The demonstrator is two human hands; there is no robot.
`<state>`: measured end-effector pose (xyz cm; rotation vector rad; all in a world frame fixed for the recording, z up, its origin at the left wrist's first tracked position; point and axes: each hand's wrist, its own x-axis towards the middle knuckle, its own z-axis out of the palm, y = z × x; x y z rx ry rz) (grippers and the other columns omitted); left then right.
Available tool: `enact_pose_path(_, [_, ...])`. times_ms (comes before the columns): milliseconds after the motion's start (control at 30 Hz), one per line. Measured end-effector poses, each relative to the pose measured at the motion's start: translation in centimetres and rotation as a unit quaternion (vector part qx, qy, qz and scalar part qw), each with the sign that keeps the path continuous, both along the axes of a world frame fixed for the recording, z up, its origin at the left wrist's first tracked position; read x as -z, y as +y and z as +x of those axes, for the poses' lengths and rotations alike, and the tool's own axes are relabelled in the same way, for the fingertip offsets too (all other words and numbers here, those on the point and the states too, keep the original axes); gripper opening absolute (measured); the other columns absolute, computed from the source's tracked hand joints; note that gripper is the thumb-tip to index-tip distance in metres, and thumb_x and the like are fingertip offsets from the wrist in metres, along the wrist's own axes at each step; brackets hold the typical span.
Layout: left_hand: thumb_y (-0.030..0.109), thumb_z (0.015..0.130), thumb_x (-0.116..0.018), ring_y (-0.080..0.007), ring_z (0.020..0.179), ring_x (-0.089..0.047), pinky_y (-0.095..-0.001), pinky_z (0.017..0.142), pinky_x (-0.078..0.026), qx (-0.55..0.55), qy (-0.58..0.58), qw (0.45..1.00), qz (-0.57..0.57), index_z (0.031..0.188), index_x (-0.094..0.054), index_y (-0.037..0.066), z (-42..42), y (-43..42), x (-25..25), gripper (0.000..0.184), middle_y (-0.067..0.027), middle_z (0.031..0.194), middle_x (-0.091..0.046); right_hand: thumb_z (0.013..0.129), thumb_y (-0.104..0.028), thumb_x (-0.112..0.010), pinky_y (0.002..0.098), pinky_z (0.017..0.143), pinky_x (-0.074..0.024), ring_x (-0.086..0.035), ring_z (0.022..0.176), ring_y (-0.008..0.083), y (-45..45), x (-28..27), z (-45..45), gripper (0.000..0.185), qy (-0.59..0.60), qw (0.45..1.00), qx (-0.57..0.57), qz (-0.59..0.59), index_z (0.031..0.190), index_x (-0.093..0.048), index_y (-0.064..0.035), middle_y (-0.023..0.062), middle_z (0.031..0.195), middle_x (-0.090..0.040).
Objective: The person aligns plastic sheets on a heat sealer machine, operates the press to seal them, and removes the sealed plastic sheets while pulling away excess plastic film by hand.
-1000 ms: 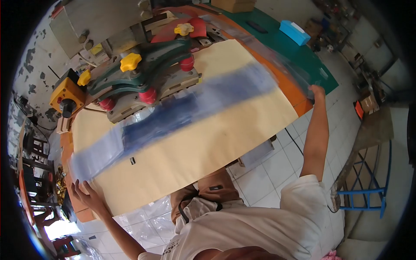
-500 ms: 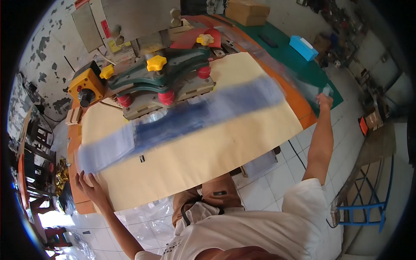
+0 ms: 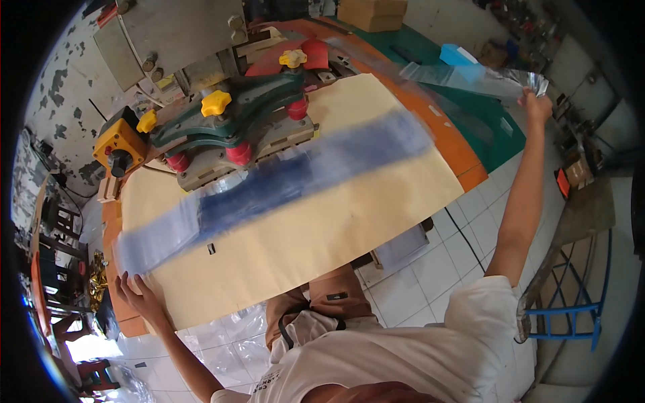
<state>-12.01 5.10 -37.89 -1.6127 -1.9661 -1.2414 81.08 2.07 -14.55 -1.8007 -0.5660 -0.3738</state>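
Observation:
A long translucent clear-and-blue film strip (image 3: pixel 356 151) lies slantwise across a large cream sheet (image 3: pixel 316 235), its surface smeared in the picture. My left hand (image 3: pixel 140 301) rests with fingers apart at the sheet's left end, just below the strip's left end. Far out to the right, my right hand (image 3: pixel 535 106) is closed on one end of a clear plastic strip (image 3: pixel 463 77) with a shiny, crinkled tip. That strip trails leftward above the green mat (image 3: pixel 507 144). Behind the cream sheet stands a green press head (image 3: pixel 228 127) with yellow star knobs and red rollers.
A yellow control box (image 3: pixel 121 144) with a black knob sits left of the press. On the green surface are a light-blue box (image 3: pixel 458 54) and a cardboard box (image 3: pixel 373 15). The orange table edge (image 3: pixel 474 178) shows at right. A blue metal frame (image 3: pixel 564 319) stands on the floor.
My right hand has moved up and outward to the right, and the clear plastic strip now stretches out from it. My left hand stays at the sheet's left end. The view has shifted slightly.

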Motion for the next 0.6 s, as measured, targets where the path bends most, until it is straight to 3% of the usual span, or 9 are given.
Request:
enact_pose_path(33, [0.021, 0.093, -0.055, -0.0360, 0.125, -0.039, -0.0454, 0.100, -0.036, -0.001, -0.001, 1.000, 0.002, 0.116, -0.055, -0.002, 0.0, 0.0, 0.0, 0.033, -0.0212, 0.132, -0.042, 0.081, -0.012, -0.064, 0.0288, 0.054, -0.0571, -0.068, 0.060, 0.0195, 0.0, -0.4, 0.4, 0.028, -0.005, 0.997, -0.039, 0.062, 0.098, -0.061, 0.0099, 0.0140, 0.074, -0.068])
enact_pose_path(133, [0.022, 0.093, -0.055, -0.0361, 0.125, -0.039, -0.0452, 0.100, -0.036, -0.004, 0.004, 1.000, 0.005, 0.117, -0.055, -0.001, 0.2, 0.0, -0.1, 0.033, -0.0214, 0.132, -0.042, 0.077, -0.009, -0.068, 0.0305, 0.058, -0.0591, -0.066, 0.066, 0.0211, 0.3, -2.0, 0.4, 0.023, 0.008, 0.992, -0.100, 0.072, 0.090, -0.061, 0.0100, 0.0132, 0.083, -0.064])
enact_pose_path(267, [0.022, 0.093, -0.054, -0.0361, 0.125, -0.039, -0.0452, 0.100, -0.036, -0.005, 0.003, 1.000, 0.002, 0.117, -0.055, -0.002, 0.7, -0.3, -0.5, 0.033, -0.0219, 0.132, -0.042, 0.078, -0.007, -0.065, 0.0309, 0.058, -0.0599, -0.065, 0.068, 0.0224, 4.4, -3.5, 1.1, 0.023, 0.027, 0.992, -0.104, 0.072, 0.093, -0.060, 0.0109, 0.0121, 0.084, -0.062])
enact_pose_path(400, [0.022, 0.093, -0.054, -0.0360, 0.125, -0.039, -0.0449, 0.101, -0.036, -0.006, 0.015, 1.000, 0.006, 0.117, -0.055, -0.002, 0.2, -0.2, -0.2, 0.034, -0.0217, 0.133, -0.042, 0.078, 0.001, -0.056, 0.0334, 0.058, -0.0618, -0.068, 0.071, 0.0293, 11.0, -4.3, -0.3, 0.023, 0.104, 0.981, -0.103, 0.123, 0.092, -0.055, 0.0189, 0.0199, 0.092, -0.061])
enact_pose_path(433, [0.022, 0.093, -0.054, -0.0360, 0.125, -0.039, -0.0449, 0.101, -0.036, -0.010, 0.012, 1.000, 0.006, 0.117, -0.055, -0.002, 0.1, -0.1, 0.0, 0.034, -0.0217, 0.133, -0.042, 0.076, 0.002, -0.058, 0.0347, 0.058, -0.0625, -0.069, 0.074, 0.0325, 12.1, -5.4, -1.8, 0.030, 0.128, 0.981, -0.108, 0.097, 0.097, -0.051, 0.0230, 0.0255, 0.100, -0.059])
enact_pose_path(467, [0.022, 0.093, -0.054, -0.0360, 0.125, -0.039, -0.0449, 0.101, -0.035, -0.005, 0.012, 1.000, 0.006, 0.117, -0.055, -0.002, 0.0, 0.0, 0.1, 0.034, -0.0215, 0.133, -0.041, 0.076, 0.002, -0.058, 0.0347, 0.058, -0.0625, -0.069, 0.074, 0.0325, 13.2, -6.5, -2.6, 0.030, 0.127, 0.981, -0.113, 0.096, 0.097, -0.051, 0.0230, 0.0255, 0.100, -0.059])
enact_pose_path(533, [0.022, 0.093, -0.054, -0.0360, 0.125, -0.039, -0.0448, 0.101, -0.035, -0.004, 0.011, 1.000, 0.007, 0.117, -0.054, -0.002, 0.2, -0.1, -0.1, 0.033, -0.0213, 0.133, -0.041, 0.080, -0.006, -0.058, 0.0319, 0.060, -0.0594, -0.070, 0.073, 0.0274, 16.0, -9.2, -3.1, 0.033, 0.070, 0.990, -0.087, 0.084, 0.107, -0.056, 0.0141, 0.0261, 0.119, -0.053])
enact_pose_path(600, [0.021, 0.093, -0.054, -0.0362, 0.125, -0.039, -0.0447, 0.102, -0.034, -0.006, 0.003, 1.000, -0.014, 0.117, -0.054, -0.002, 0.8, -0.2, -0.7, 0.033, -0.0213, 0.132, -0.041, 0.072, 0.001, -0.065, 0.0357, 0.050, -0.0611, -0.069, 0.074, 0.0337, 18.0, -13.7, -3.0, 0.044, 0.018, 0.975, -0.108, 0.192, 0.104, -0.048, 0.0245, 0.0282, 0.109, -0.056])
